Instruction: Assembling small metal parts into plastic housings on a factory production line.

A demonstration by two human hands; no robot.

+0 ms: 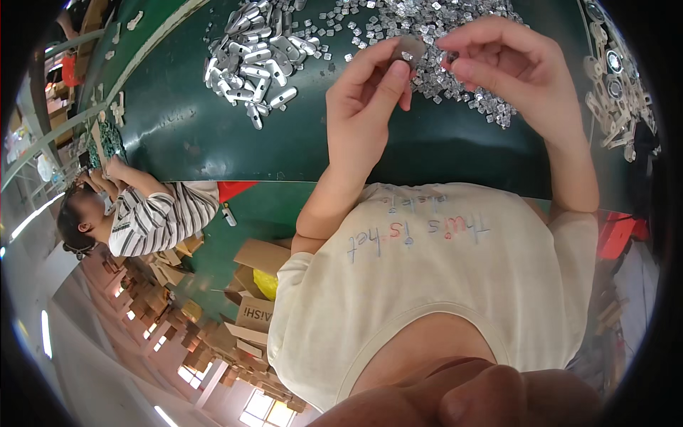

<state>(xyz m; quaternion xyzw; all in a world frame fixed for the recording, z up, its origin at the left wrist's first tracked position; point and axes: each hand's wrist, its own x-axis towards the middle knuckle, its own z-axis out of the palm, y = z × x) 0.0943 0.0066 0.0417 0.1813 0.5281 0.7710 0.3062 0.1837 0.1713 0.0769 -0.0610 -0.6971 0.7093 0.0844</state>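
Note:
My left hand pinches a flat, grey metal piece between thumb and fingers, with a small shiny bit lying on its face. Close by on the right, my right hand has its thumb and forefinger closed together; a small dark thing seems to show at the tips, too small to name. Both hands hover over a heap of small, square silver metal parts on the dark green table. To the left of my left hand lies a pile of elongated silver metal parts with holes in them.
Pale arm-shaped parts, some with round pieces, lie along the right edge. At the left, a co-worker in a striped top handles things beside a green heap. Cardboard boxes stand on the green floor left of me.

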